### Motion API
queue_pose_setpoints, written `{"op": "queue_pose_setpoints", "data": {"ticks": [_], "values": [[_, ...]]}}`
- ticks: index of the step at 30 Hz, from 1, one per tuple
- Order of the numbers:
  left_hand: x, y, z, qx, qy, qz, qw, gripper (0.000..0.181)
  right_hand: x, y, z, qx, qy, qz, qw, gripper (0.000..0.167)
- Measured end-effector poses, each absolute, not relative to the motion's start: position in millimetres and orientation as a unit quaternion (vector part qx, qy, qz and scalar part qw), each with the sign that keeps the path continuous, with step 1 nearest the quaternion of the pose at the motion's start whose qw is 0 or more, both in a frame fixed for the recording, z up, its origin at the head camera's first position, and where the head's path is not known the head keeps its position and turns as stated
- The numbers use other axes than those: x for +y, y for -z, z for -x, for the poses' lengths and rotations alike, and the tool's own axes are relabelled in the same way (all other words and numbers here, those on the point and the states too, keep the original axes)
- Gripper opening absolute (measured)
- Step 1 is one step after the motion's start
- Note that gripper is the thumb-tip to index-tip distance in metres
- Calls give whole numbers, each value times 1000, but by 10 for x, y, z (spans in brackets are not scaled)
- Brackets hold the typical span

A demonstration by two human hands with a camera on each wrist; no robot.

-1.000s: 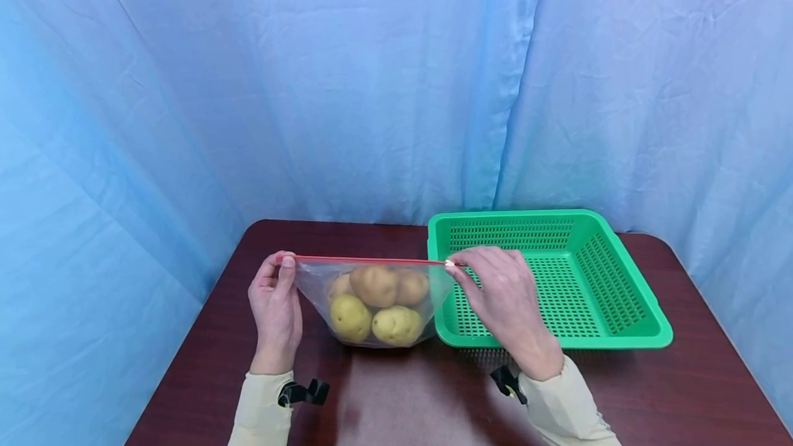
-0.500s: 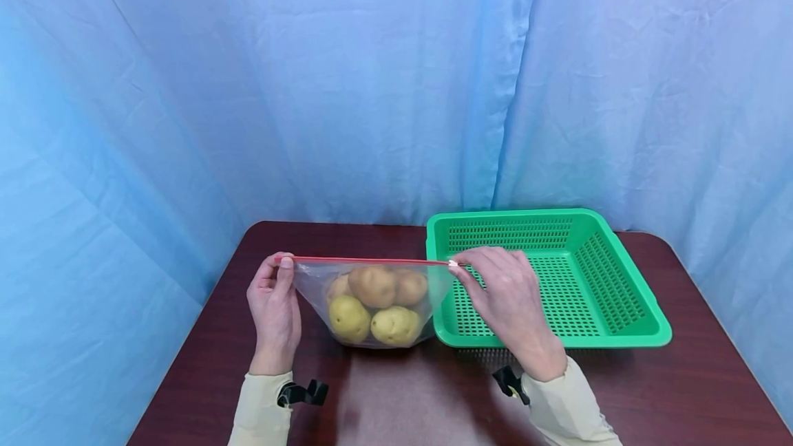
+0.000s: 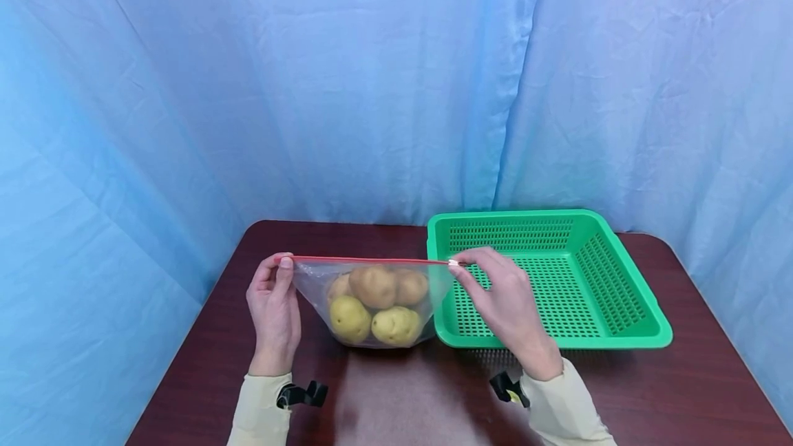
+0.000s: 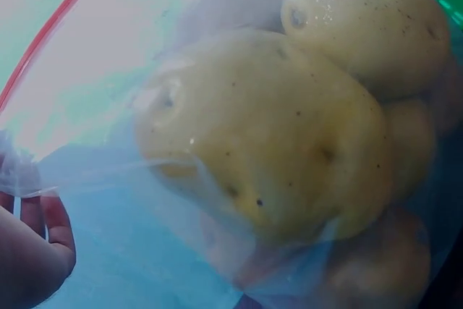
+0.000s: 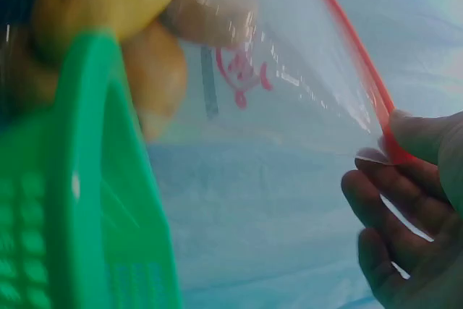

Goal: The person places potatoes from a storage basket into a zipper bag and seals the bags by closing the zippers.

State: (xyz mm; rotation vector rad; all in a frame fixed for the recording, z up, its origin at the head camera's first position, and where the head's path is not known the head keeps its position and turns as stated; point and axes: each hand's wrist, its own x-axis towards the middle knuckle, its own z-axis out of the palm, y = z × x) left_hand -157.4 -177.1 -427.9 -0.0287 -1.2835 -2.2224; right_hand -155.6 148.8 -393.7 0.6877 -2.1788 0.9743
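Observation:
A clear zip bag (image 3: 316,281) with a red closure strip (image 3: 372,259) hangs stretched between the two hands, its bottom at the tabletop. Several potatoes (image 3: 396,325) fill its lower part, also seen large through the plastic in the left wrist view. My left hand (image 3: 275,315) pinches the strip's left end between thumb and fingers. At the right end, my right hand (image 3: 508,305) pinches the strip beside a small white slider (image 3: 453,263). In the right wrist view, thumb and forefinger meet on the red strip while the other fingers stay loosely bent.
A green perforated basket (image 3: 641,281) stands on the right, behind and beneath the right hand, close against the bag. Both stand on a dark reddish-brown table (image 3: 396,405). Blue curtains (image 3: 372,88) surround the table's back and sides.
The white slider and right fingertips have shifted very slightly right. The right hand's outer fingers have drawn in a little. The left hand and the potatoes stay nearly still.

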Motion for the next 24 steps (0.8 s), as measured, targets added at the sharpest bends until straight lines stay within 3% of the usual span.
{"op": "queue_pose_setpoints", "data": {"ticks": [6, 9, 13, 17, 21, 24], "values": [[-1826, 4319, 1567, -476, 840, 2, 261, 11, 1495, 3996, 1549, -866, -442, -187, 140, 43], [-1838, 4340, 1572, -476, 844, 12, 247, 13, 1461, 4041, 1582, -881, -425, -187, 92, 44], [-1883, 4400, 1558, -503, 841, 58, 193, 21, 1415, 4096, 1622, -884, -413, -198, 90, 38], [-1994, 4490, 1516, -580, 802, 93, 107, 41, 1395, 4115, 1645, -884, -418, -187, 89, 36], [-2115, 4584, 1495, -667, 740, 85, 21, 65, 1380, 4129, 1667, -888, -421, -168, 77, 38], [-2152, 4643, 1515, -707, 704, 72, -11, 72, 1351, 4159, 1693, -888, -425, -161, 68, 38]]}}
